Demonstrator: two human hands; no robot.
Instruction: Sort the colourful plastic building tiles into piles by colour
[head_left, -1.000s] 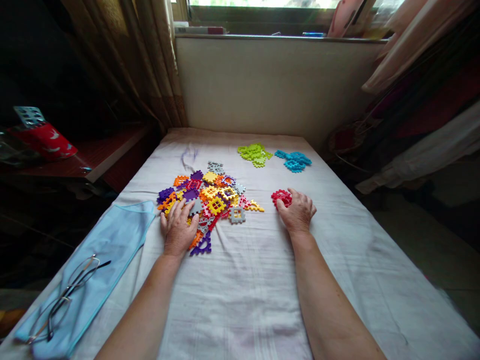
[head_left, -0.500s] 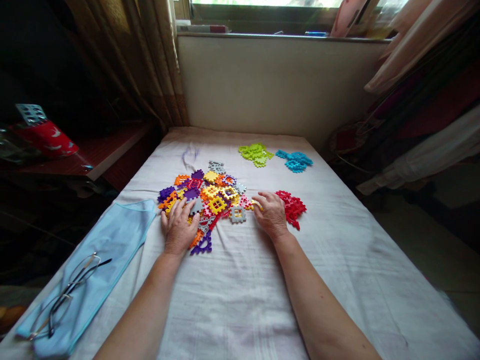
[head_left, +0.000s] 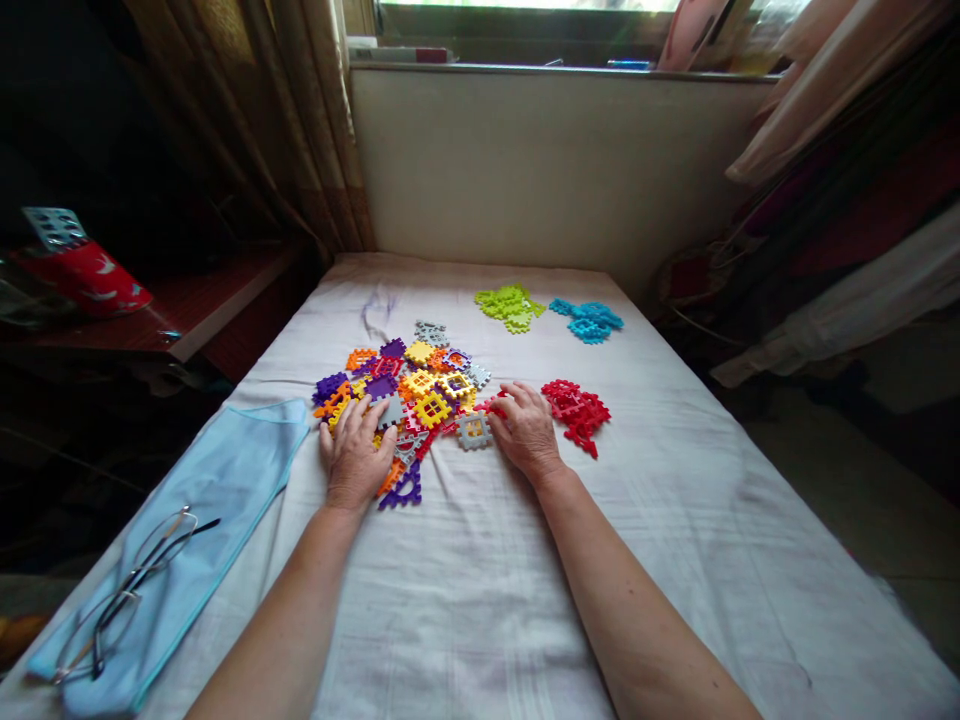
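Resting on the unseparated mixed pile (head_left: pixel 431 409) is the left hand (head_left: pixel 358 455); the right hand (head_left: pixel 529 432) meets its edge, both grips unclear. Already apart: red heap (head_left: pixel 577 412) beside the right hand, green heap (head_left: pixel 510 305) and blue heap (head_left: pixel 590 322) beyond.

Daylight comes from the overexposed glass window (head_left: pixel 525 5) beyond my left grip (head_left: pixel 360 455) and my right grip (head_left: pixel 527 430), its glare bleaching the view outside. It spreads softly over the counter covered in creased white cloth (head_left: pixel 465 600) beneath me, leaving faint, soft-edged shading along the folds. Far left of my left grip, the room sinks into near-black gloom; well right of my right grip, the light thins into murk. The multicoloured notched plastic pieces (head_left: pixel 433 410) by my grips look fairly clear, while the wide lens stretches and softens the outer edges.
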